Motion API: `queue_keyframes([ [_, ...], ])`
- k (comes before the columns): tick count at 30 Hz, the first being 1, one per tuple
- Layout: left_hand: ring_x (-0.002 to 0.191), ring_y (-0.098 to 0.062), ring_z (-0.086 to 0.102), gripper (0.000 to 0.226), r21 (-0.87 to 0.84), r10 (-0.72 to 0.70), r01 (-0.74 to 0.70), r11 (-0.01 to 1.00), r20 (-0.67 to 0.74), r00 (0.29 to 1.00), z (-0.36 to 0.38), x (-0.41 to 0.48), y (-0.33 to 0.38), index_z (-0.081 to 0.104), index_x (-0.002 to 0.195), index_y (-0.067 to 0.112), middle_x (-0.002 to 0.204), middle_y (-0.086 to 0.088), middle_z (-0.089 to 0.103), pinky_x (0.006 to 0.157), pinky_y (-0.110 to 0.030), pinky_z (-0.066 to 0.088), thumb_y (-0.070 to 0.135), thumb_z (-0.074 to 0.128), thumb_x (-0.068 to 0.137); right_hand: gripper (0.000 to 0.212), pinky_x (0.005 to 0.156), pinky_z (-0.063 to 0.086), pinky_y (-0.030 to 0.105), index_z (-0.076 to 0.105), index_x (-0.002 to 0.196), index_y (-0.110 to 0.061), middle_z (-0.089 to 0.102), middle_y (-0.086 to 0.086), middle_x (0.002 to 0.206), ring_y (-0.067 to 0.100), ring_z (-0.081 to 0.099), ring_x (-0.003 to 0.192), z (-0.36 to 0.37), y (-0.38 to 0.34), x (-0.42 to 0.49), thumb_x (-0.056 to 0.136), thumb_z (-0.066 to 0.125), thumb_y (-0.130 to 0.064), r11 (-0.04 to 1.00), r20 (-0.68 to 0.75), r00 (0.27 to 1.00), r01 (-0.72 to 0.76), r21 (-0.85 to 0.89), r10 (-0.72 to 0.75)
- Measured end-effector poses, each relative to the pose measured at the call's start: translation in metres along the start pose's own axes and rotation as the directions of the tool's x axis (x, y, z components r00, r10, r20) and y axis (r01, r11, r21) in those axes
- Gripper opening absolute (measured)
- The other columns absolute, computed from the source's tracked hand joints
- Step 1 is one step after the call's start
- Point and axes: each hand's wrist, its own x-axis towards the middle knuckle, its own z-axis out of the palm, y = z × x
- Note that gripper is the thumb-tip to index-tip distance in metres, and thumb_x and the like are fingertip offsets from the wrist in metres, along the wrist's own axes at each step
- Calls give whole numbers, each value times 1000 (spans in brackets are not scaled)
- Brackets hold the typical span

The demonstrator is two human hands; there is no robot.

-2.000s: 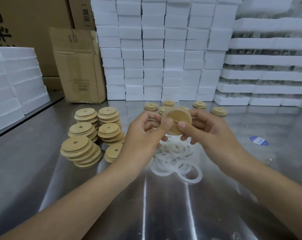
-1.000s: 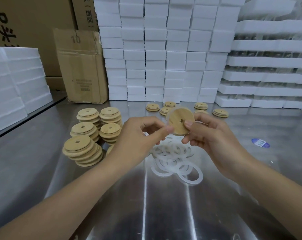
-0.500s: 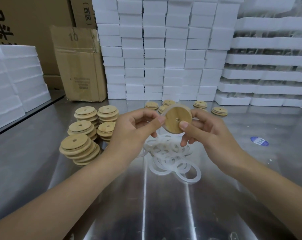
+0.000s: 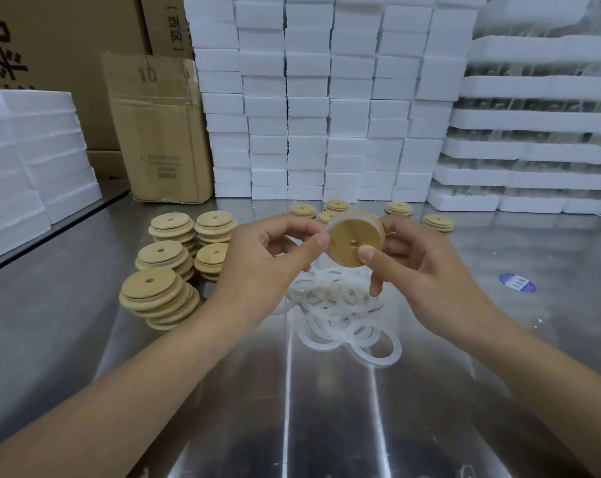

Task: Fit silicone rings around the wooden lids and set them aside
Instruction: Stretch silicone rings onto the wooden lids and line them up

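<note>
I hold one round wooden lid [image 4: 348, 243] with a small hole up in front of me, its flat face tilted toward the camera. My right hand [image 4: 419, 267] grips it from the right, thumb on its face. My left hand [image 4: 271, 260] pinches its left edge, where a translucent silicone ring [image 4: 337, 219] shows along the upper rim. Below the hands a loose pile of silicone rings [image 4: 344, 315] lies on the steel table [image 4: 326, 426]. Several stacks of wooden lids [image 4: 161, 270] stand at the left.
Single lids [image 4: 437, 222] lie spread at the back of the table. White foam blocks [image 4: 326, 98] are stacked behind, foam trays [image 4: 540, 132] at the right, more foam [image 4: 30, 160] at the left. A cardboard box [image 4: 158, 129] stands back left. A blue sticker [image 4: 517, 282] is on the table at the right.
The lid has turned between my fingers and risen slightly; its flat face with the hole now tilts toward the camera. Both hands stay on it.
</note>
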Motion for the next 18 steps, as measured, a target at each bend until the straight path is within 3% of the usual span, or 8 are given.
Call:
queue_keyframes([
  [3,66,-11,64,19,-3,6,-6,1000,-13,1000,0,-1,3,83,89,29,89,8,79,68,-19,54,11,81,94,6,69,57,32,67,107,-14,75,4,97,26,66,63,0,0,-1,102,67,-15,998,20,999,26,-57,-25],
  [7,71,-13,63,12,25,25,-25,999,-4,1000,2,-3,7,84,96,22,93,1,77,72,-30,56,11,83,92,7,64,56,29,67,108,-13,73,0,93,21,66,63,2,0,-4,101,68,-12,987,41,998,58,-149,-52],
  [12,74,-8,63,14,75,33,-36,997,42,999,5,-5,11,85,98,22,97,-2,72,69,-21,50,10,85,90,12,62,55,24,67,108,-26,73,-6,90,19,69,62,5,-2,-6,100,70,-18,958,54,997,70,-279,-57],
  [16,75,-10,60,20,146,53,-66,987,86,995,4,-5,14,85,100,28,100,1,68,70,-21,47,12,87,88,10,65,57,38,66,102,-30,70,-8,87,21,69,64,6,-1,-7,99,71,-22,932,50,997,67,-357,-52],
  [18,71,-6,57,21,150,66,-80,985,98,993,4,-5,15,86,100,27,97,4,64,68,-18,46,11,88,87,9,65,56,37,65,101,-32,70,-11,87,21,69,68,5,-1,-8,99,71,-25,914,50,997,76,-399,-61],
])
